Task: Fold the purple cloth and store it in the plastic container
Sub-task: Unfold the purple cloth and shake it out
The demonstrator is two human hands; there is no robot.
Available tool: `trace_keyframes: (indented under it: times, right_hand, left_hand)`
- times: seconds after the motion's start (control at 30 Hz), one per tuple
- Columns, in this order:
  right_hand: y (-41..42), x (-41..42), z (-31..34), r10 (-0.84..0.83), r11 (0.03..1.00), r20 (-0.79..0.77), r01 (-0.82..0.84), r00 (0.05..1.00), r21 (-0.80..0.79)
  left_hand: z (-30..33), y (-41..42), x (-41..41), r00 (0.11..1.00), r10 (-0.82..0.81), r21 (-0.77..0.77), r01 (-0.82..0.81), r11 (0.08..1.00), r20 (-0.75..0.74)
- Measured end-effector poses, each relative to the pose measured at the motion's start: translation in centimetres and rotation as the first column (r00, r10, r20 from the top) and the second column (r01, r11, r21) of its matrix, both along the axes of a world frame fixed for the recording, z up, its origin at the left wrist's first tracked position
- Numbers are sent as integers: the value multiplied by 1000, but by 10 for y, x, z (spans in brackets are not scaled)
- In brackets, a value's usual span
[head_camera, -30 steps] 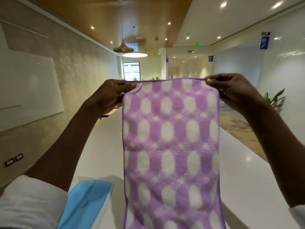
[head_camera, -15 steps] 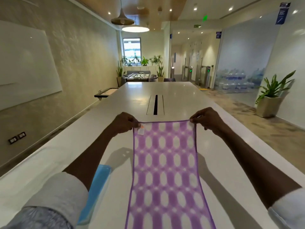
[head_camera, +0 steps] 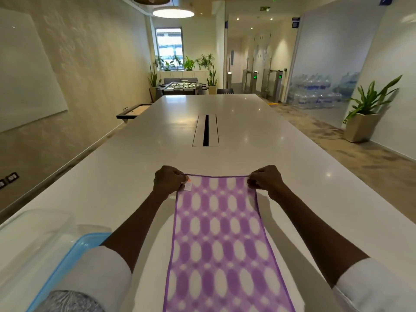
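Cloth (head_camera: 221, 242): a soft, light, limp purple-and-white strip lying lengthwise on the worktop (head_camera: 258, 136), its near end out of view. It should crease easily and sag wherever unsupported, so corners are the best hold. The left hand (head_camera: 169, 180) pinches its far left corner by the tag, the right hand (head_camera: 265, 179) its far right corner. Left of the cloth sit the clear container (head_camera: 29, 239) and blue lid (head_camera: 74, 253). Beyond the cloth the worktop gives ample folding room.
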State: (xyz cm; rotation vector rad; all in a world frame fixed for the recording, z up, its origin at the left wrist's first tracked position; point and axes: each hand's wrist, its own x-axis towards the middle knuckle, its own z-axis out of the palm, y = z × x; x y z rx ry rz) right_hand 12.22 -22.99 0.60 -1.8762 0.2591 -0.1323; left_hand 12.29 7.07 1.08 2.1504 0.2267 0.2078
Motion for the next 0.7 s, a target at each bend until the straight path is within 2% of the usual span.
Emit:
trace_keyframes:
  times: [0.1,0.17,0.27,0.37,0.43,0.5,0.57,0.67,0.7]
  right_hand:
    - [3,7,-14,64,987,-50,-56,997,149]
    - [5,6,-23,108,984,-48,-100,993,149]
    - [9,-1,-32,81,996,-27,-82,996,-40]
    - [14,-19,-31,97,963,-1,-94,995,-254]
    - [18,-34,-31,158,909,53,-125,986,-397]
    - [21,-49,-36,244,811,78,-160,967,-563]
    - [23,-70,-37,310,755,49,-214,950,-620]
    - [27,-104,-35,380,733,23,-286,925,-617]
    - [29,-115,-36,421,680,-17,-329,907,-655]
  left_hand:
    - [-14,-2,12,999,49,31,-49,998,2]
    - [-23,-4,16,997,82,68,-83,994,9]
    - [-34,-13,10,997,61,193,-70,979,55]
    - [-40,-26,-11,996,-19,213,1,977,87]
    - [-46,-34,-33,988,-110,229,83,970,108]
    - [-55,-41,-56,966,-207,281,158,946,153]
    - [-65,-47,-80,944,-287,310,228,923,160]
    - [-80,-56,-108,933,-347,304,306,902,94]
    - [-84,-60,-114,934,-347,312,307,899,81]
